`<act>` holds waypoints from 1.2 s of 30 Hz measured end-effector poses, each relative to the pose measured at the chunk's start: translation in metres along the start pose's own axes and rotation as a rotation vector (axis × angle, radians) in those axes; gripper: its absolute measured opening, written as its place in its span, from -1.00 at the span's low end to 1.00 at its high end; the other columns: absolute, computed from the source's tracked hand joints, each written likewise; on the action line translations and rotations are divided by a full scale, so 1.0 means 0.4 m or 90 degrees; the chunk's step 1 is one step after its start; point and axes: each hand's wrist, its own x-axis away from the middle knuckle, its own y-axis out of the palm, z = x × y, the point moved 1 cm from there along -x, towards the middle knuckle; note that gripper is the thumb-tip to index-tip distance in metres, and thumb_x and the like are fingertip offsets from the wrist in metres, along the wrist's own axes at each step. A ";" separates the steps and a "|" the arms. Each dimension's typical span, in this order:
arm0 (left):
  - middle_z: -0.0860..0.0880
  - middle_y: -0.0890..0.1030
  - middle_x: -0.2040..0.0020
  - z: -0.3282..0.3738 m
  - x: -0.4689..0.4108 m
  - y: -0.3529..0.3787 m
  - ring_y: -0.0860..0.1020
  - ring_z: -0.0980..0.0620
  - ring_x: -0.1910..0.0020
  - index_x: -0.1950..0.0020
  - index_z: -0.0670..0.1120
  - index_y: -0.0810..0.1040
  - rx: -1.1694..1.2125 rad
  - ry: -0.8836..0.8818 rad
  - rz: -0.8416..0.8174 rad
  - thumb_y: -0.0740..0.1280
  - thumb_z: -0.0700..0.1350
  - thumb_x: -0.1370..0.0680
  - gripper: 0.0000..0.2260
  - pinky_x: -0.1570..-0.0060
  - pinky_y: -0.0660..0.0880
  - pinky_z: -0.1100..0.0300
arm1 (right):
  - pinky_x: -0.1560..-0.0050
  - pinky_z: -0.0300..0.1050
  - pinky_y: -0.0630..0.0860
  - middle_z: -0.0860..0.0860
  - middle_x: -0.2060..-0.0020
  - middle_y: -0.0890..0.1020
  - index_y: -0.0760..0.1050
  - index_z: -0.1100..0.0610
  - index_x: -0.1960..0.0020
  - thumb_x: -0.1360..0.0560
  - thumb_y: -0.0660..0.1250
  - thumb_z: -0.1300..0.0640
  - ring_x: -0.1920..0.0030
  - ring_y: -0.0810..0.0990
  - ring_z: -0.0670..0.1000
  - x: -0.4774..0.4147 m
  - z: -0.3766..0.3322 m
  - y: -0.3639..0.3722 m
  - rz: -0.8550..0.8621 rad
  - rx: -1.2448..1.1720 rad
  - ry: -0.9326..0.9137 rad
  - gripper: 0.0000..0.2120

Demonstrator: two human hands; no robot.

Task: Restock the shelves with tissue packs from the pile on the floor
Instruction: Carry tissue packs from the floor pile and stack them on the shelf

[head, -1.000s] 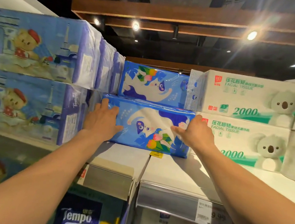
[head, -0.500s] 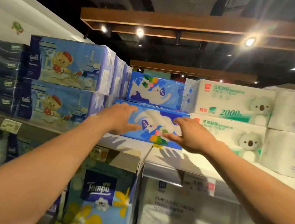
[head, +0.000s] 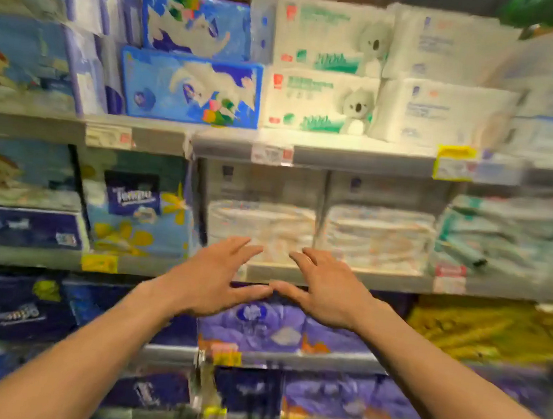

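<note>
Two blue tissue packs with a white cat print lie stacked on the top shelf [head: 343,158]; the lower pack [head: 192,89] sits near the shelf's front edge, the upper pack [head: 196,24] a little further back. My left hand [head: 212,277] and my right hand [head: 325,287] hover empty in front of the second shelf, fingers spread, thumbs almost touching. Both are well below the blue packs and touch nothing. The picture is blurred by movement. The pile on the floor is out of view.
White koala-print packs [head: 318,100] stand right of the blue ones, bear-print packs [head: 23,60] to their left. Lower shelves hold Tempo packs [head: 134,207], white packs [head: 259,228], purple packs [head: 255,324] and yellow packs [head: 481,332]. Price tags line the shelf edges.
Both hands let go of the lower blue pack and dropped down and back from the top shelf. The view tilted downward, bringing the lower shelves into sight.
</note>
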 end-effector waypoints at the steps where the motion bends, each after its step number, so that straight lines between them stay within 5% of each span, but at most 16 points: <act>1: -0.01 0.13 -0.63 0.043 0.009 0.042 0.12 0.05 -0.58 -0.62 0.04 0.14 -0.003 0.007 -0.033 -0.13 0.62 -0.27 0.05 -0.38 -0.14 0.42 | -0.47 0.18 0.32 0.10 -0.55 0.30 0.22 0.04 -0.58 -0.09 -0.54 -0.70 -0.53 0.27 0.15 0.060 0.033 0.031 -0.014 -0.011 0.026 0.36; 5: -0.03 0.10 -0.64 0.256 0.012 0.204 0.10 0.02 -0.60 -0.64 0.06 0.11 -0.013 0.033 -0.148 -0.27 0.72 -0.12 0.23 -0.53 0.00 0.18 | -0.47 0.18 0.31 0.08 -0.56 0.27 0.21 0.03 -0.59 -0.09 -0.52 -0.71 -0.54 0.25 0.14 0.367 0.189 0.102 -0.061 -0.028 0.131 0.35; 10: -0.04 0.19 -0.62 0.681 -0.019 0.377 0.19 0.00 -0.57 -0.62 0.06 0.15 0.015 0.156 -0.208 -0.25 0.73 -0.13 0.22 -0.51 0.07 0.18 | -0.49 0.22 0.27 0.09 -0.56 0.27 0.22 0.02 -0.58 -0.19 -0.32 -0.72 -0.55 0.24 0.14 0.813 0.442 0.114 -0.083 -0.061 0.301 0.23; 15: -0.01 0.19 -0.62 1.163 -0.071 0.503 0.19 0.01 -0.57 -0.62 0.05 0.17 0.039 0.322 -0.242 -0.21 0.72 -0.18 0.17 -0.54 0.09 0.14 | -0.50 0.17 0.28 0.13 -0.55 0.29 0.22 0.06 -0.58 -0.52 0.02 -0.51 -0.53 0.26 0.18 1.241 0.683 0.041 -0.100 -0.045 0.472 -0.14; 19: -0.03 0.10 -0.64 1.519 -0.103 0.616 0.11 0.00 -0.60 -0.63 0.06 0.10 0.051 0.428 -0.282 -0.21 0.71 -0.17 0.17 -0.56 0.01 0.12 | -0.44 0.23 0.31 0.12 -0.52 0.33 0.22 0.04 -0.58 -0.52 0.01 -0.50 -0.51 0.29 0.18 1.542 0.840 0.003 -0.099 -0.051 0.608 -0.16; 22: -0.02 0.10 -0.64 1.765 -0.138 0.715 0.11 0.01 -0.60 -0.64 0.07 0.08 0.056 0.520 -0.313 -0.03 0.60 -0.38 -0.05 -0.53 0.01 0.16 | -0.42 0.20 0.34 0.10 -0.49 0.35 0.26 0.05 -0.55 -0.53 -0.01 -0.50 -0.48 0.32 0.17 1.737 0.953 0.018 -0.092 -0.067 0.701 -0.18; 26: -0.01 0.06 -0.65 2.080 -0.216 0.883 0.06 0.00 -0.61 -0.64 0.10 0.05 0.057 0.609 -0.387 -0.08 0.66 -0.30 0.03 -0.58 0.00 0.09 | -0.48 0.19 0.30 0.07 -0.55 0.31 0.26 0.01 -0.56 -0.52 0.00 -0.51 -0.53 0.28 0.16 1.985 1.127 0.034 -0.093 -0.088 0.841 -0.18; 30: 0.01 0.11 -0.64 2.419 -0.316 1.022 0.13 0.00 -0.59 -0.63 0.11 0.06 0.056 0.704 -0.423 -0.10 0.66 -0.27 0.05 -0.56 0.09 0.05 | -0.51 0.22 0.25 0.05 -0.60 0.22 0.16 0.00 -0.62 -0.37 -0.17 -0.62 -0.58 0.19 0.12 2.213 1.335 0.006 -0.087 -0.093 0.956 0.03; 36: 0.01 0.19 -0.62 2.968 -0.450 1.094 0.20 0.02 -0.56 -0.62 0.06 0.14 0.062 0.877 -0.440 -0.19 0.71 -0.17 0.17 -0.54 0.14 0.11 | -0.50 0.22 0.28 0.05 -0.58 0.26 0.20 0.00 -0.60 -0.42 -0.13 -0.61 -0.57 0.22 0.11 2.546 1.586 -0.095 0.021 -0.100 1.161 -0.03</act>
